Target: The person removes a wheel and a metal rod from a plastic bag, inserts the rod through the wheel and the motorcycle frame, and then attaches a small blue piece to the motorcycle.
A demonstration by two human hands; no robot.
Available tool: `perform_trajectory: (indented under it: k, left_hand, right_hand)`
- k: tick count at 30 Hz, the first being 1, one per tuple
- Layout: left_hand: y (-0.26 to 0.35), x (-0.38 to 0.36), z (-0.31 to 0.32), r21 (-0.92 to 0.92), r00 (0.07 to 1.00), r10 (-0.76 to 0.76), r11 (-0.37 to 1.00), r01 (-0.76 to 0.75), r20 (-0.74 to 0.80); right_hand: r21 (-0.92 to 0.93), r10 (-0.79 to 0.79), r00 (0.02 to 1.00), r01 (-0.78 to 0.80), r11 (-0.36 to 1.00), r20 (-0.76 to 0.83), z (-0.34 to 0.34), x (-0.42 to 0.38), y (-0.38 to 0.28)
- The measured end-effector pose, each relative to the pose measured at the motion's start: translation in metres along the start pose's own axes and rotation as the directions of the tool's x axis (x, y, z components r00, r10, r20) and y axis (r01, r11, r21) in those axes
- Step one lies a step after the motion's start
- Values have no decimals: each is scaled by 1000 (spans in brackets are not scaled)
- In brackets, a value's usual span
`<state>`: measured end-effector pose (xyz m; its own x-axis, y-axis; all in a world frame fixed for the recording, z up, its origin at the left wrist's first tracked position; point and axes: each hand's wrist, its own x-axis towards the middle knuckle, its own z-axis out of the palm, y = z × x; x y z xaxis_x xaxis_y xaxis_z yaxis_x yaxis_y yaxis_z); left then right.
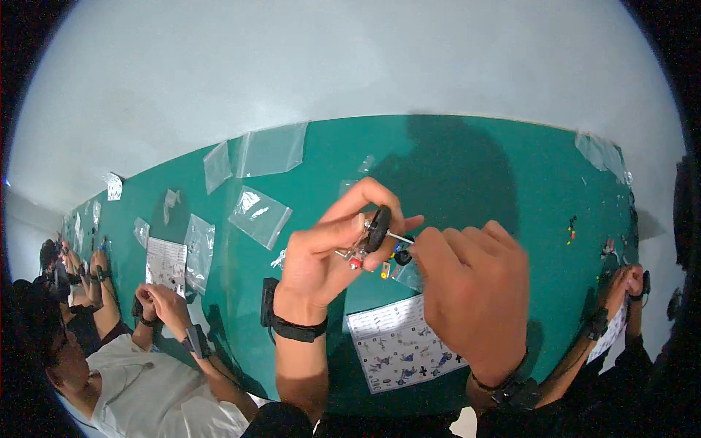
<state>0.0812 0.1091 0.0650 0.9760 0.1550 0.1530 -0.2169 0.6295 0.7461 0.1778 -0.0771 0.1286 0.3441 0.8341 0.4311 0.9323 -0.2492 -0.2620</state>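
Note:
My left hand (328,244) pinches a small model assembly with a black wheel (378,228), metal pieces and a red part (355,263). Closed in a fist just to its right, my right hand (475,285) grips a thin metal rod (399,238). The rod's far end meets the wheel, and its near end is hidden inside the fist. Under the hands lie small loose parts, among them a yellow-and-orange piece (385,271) and a round black piece (404,255), partly covered by my fingers. A printed instruction sheet (394,350) is on the table below them.
Clear plastic bags (261,217) are scattered over the green table (336,146). Co-workers sit on both sides; one person's hands (164,303) are at the left beside another sheet (166,263), another's hands (626,281) at the right. Small colored parts (572,230) lie on the right.

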Motion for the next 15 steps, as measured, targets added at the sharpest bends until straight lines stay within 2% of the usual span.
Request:
perform_trajectory:
  k: [6, 9, 12, 15]
  left_hand:
    - [-2, 1, 6, -124, 999, 1, 992, -5, -33]
    - [-4, 3, 6, -197, 1000, 0, 980, 0, 0]
    - [-4, 3, 3, -206, 1000, -4, 979, 7, 15]
    - [-3, 1, 4, -170, 1000, -18, 985, 15, -21]
  right_hand:
    - [140, 67, 997, -63, 988, -25, 7, 1, -4]
    - [302, 172, 985, -171, 938, 23, 7, -2, -12]
    - [337, 199, 977, -211, 918, 71, 7, 0, -11]
    - [293, 111, 992, -91, 952, -53, 14, 1, -6]
